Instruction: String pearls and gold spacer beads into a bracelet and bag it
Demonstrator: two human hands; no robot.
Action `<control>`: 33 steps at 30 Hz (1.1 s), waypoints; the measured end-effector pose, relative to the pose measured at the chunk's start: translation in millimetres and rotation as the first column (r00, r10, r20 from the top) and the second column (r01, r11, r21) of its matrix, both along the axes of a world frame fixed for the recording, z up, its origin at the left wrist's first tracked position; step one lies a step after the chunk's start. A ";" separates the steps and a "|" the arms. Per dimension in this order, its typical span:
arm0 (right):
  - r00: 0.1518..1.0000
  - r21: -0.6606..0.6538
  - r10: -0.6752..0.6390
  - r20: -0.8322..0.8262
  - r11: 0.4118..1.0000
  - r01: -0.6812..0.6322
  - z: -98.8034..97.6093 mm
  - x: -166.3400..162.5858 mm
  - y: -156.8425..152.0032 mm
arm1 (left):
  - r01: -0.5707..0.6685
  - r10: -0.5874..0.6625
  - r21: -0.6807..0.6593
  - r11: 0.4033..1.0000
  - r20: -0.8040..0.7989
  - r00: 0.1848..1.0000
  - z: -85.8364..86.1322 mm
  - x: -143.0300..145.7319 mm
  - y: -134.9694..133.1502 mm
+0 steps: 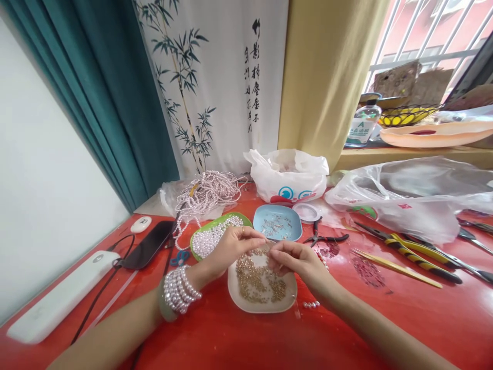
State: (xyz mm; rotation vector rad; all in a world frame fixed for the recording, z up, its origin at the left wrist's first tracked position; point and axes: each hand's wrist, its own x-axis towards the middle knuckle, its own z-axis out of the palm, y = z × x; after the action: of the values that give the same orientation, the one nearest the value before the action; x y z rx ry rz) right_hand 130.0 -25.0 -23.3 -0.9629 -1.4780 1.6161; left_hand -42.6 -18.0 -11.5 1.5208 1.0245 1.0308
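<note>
My left hand [236, 244] and my right hand [295, 261] meet, fingertips nearly touching, over a white dish [262, 307] of small gold beads [256, 285]. Both hands are closed in a pinch. Whatever sits between the fingers is too small to make out. A wrap of pearly beads [180, 289] and a green bangle [166, 303] circle my left wrist. Just behind the left hand is a green dish [243, 218] of white pearl beads [210, 240]. Beyond the fingertips stands a blue dish [265, 213] with small metal pieces.
Bead strands [211, 190] are heaped at the back left, beside a white plastic bag [287, 177]. Black pliers [321, 239], gold tweezers [398, 268] and yellow-black pliers [414, 252] lie to the right. On the left are a phone [148, 245] and a white power strip [63, 298].
</note>
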 end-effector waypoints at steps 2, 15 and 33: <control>1.000 -0.009 -0.006 -0.008 1.000 0.006 -0.3 0.1 0.1 | -0.003 0.003 -0.006 1.000 -0.020 1.000 -2.5 -0.6 2.1; 0.995 -0.069 -0.061 -0.080 0.996 0.056 -7.1 0.8 2.4 | 0.345 -0.153 0.202 0.917 -0.621 0.769 -13.1 -0.6 -5.5; 0.994 -0.067 -0.055 -0.096 0.997 0.049 -10.8 1.1 4.1 | 0.484 -0.160 0.212 0.849 -0.770 0.618 -16.3 3.3 -6.9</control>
State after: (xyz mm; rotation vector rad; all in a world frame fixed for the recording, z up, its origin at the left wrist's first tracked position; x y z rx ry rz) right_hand 131.1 -20.9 -34.1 -0.9367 -1.3317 1.6585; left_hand -39.3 -24.9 -27.8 2.4873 1.0104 0.3291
